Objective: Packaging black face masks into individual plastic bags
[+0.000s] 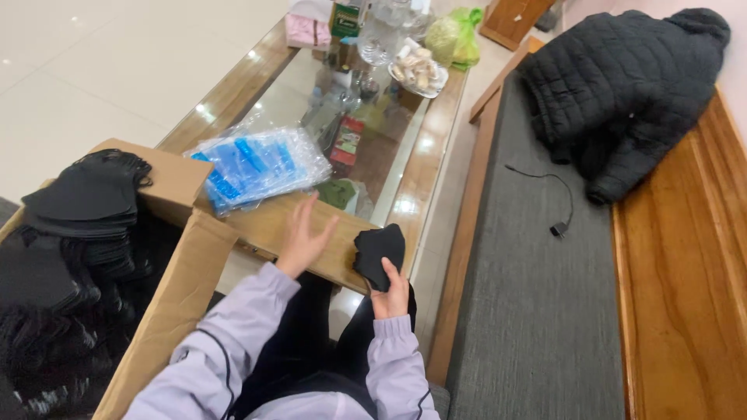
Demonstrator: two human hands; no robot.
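R hand point(391, 294) pinches a black face mask point(378, 253) from below, thumb and fingers closed on its lower edge, holding it up just over the near edge of the glass-topped wooden table point(436, 132). L hand point(302, 237) is open, fingers spread, holding nothing; it hovers over the cardboard box flap point(268, 222) w/ fingertips near the stack of clear plastic sleeves w/ blue print point(257, 165). To do this bit well, imo: keep the R pinch on the mask's edge, not the middle, so the fabric stays flat and folded, and bring the L hand down on the top sleeve only, since the pile looks slippery and could slide off the flap. The mask is matte black, soft, folded in half to a rounded, roughly shield-like shape; ear loops can't be made out. More black masks point(85, 198) are heaped in the open box at far left, loops tangled. Farther along the table: glass jars, a plate of snacks point(418, 70), a green bag. Right side: a grey bench cushion point(537, 295) w/ a black quilted jacket point(622, 85) and a thin black cable point(554, 198).
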